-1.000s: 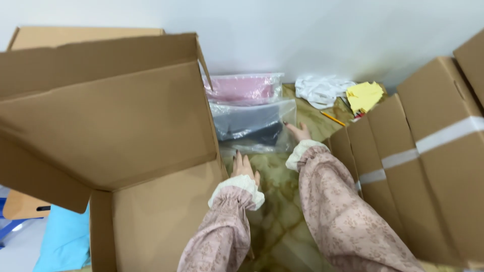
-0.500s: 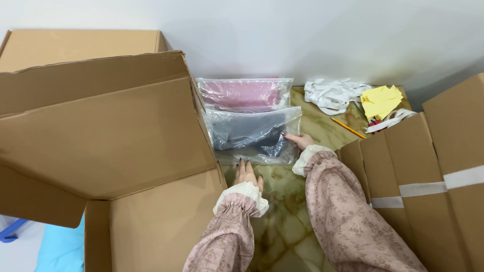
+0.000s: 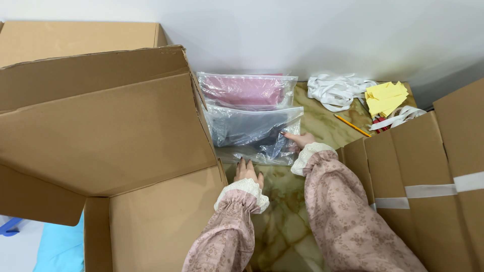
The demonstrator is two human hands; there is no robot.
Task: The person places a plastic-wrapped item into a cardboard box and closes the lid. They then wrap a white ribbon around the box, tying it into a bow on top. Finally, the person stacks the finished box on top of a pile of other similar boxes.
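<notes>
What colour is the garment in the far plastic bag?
Pink, inside the far plastic bag, seen in the head view.

bag with dark contents (image 3: 252,133): a clear plastic bag, crinkled and glossy, holding something dark, black to grey-blue.
Pose: it lies flat on the marbled floor, its long side across the view, the near edge bunched up.
Place: just beside the flap of the big open cardboard box, in front of the pink bag.
Contact: the fingers of the right hand (image 3: 298,139) press on its right end; the left hand (image 3: 248,173) rests at its near edge.
pink bag (image 3: 247,90): a clear bag with pink contents, flat, against the white wall, its near edge under the dark one.
</notes>
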